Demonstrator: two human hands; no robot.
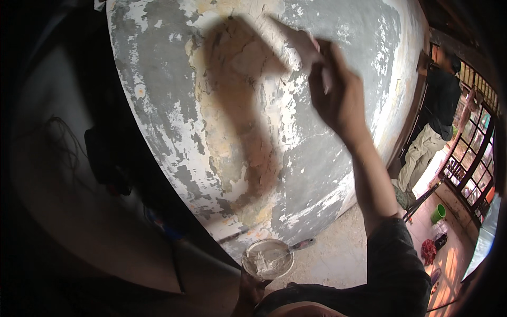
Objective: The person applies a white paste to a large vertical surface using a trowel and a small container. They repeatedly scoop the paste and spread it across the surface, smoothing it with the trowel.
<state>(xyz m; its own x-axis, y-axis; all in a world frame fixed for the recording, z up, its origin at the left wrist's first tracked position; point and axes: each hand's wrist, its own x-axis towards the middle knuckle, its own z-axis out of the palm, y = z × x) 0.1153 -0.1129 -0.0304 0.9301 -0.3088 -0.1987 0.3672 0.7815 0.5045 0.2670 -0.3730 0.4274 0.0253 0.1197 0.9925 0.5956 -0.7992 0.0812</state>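
My right hand (340,95) is raised against a patchy grey-and-white wall (163,68), its fingers closed around a scraper (296,39). The scraper is blurred, and its thin blade reaches up and left to the wall, where old paint has flaked off. Low in front of me, my left hand (252,289) supports a round tub (292,264) from below, with its fingers mostly hidden. Pale grey putty (261,262) sits inside the tub. A putty knife (302,244) leans over the tub's right rim, handle outward.
A person (441,100) in a dark top stands at the far right near barred windows (472,137). A green bucket (438,213) and a red cloth (428,252) lie on the floor there. Cables (66,140) hang in the dark area at left.
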